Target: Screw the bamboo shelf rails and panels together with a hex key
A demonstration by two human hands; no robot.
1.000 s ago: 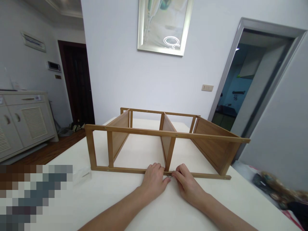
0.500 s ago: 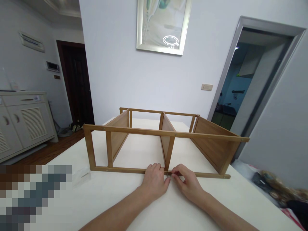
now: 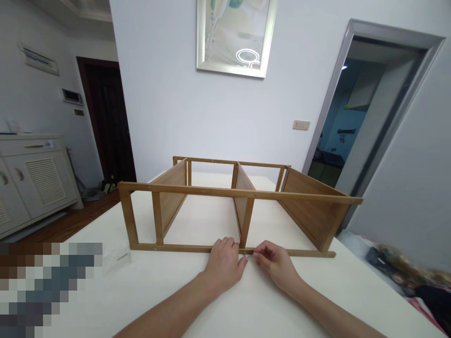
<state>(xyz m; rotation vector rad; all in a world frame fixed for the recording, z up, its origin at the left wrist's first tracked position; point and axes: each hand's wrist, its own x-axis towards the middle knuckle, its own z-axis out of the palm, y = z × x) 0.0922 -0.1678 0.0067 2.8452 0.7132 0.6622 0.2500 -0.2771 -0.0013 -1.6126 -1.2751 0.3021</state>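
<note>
A bamboo shelf frame lies on its side on the white table, with three panels between its rails. My left hand rests against the near bottom rail at the foot of the middle upright, fingers curled on the rail. My right hand is just to its right, thumb and fingers pinched on a small metal tool or screw that points at the rail joint. The thing in the pinch is too small to name.
A clear plastic bag with small parts lies on the table at the left. A white cabinet stands at the left wall. A doorway opens at the right. Dark clutter lies beyond the table's right edge.
My right hand has drawn slightly back to the right from the joint, which bares the small metal piece between the hands. The left hand has stayed on the rail.
</note>
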